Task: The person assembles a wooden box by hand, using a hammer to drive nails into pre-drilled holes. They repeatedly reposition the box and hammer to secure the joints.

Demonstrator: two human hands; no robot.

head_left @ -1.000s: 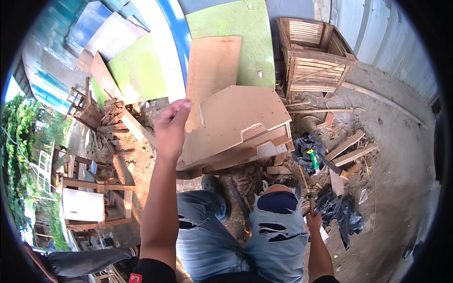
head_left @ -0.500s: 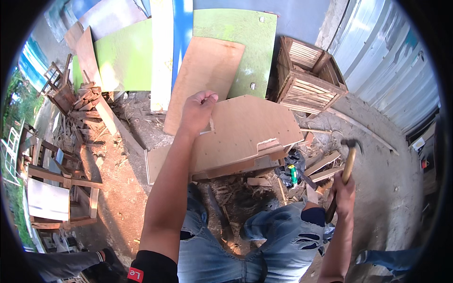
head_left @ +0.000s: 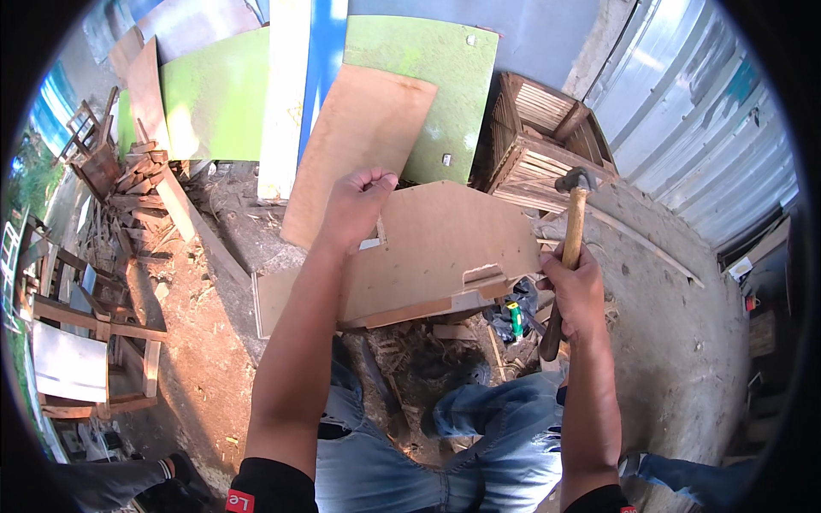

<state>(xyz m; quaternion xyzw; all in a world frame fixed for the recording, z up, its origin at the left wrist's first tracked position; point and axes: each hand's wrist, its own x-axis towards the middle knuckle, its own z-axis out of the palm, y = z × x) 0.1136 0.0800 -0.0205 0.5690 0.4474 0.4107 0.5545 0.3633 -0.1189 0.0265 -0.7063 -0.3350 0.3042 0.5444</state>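
Observation:
In my right hand (head_left: pixel 575 291) is a hammer (head_left: pixel 577 218), gripped partway along its wooden handle. Its dark head points up and away from me, near the right end of a plywood piece. My left hand (head_left: pixel 359 205) is closed with thumb and fingers together at the far edge of that piece; whatever it pinches there is hidden. The plywood piece (head_left: pixel 436 248) is a light brown, angled panel with small dark spots, a notch beside my left wrist and a splintered cutout near its right front edge. My left forearm crosses over its left part.
A slatted wooden crate (head_left: pixel 547 162) stands at the back right. Plywood and green boards (head_left: pixel 214 103) lean at the back. Broken wooden furniture (head_left: pixel 103 329) and a scrap pile (head_left: pixel 141 179) lie left. A green tube (head_left: pixel 515 321) sits on black plastic. Other people's legs (head_left: pixel 701 479) show at the lower edges.
My right hand has moved left and upward with the hammer, bringing it close to the plywood's right end. My left hand keeps its place at the panel's edge. The view has shifted slightly.

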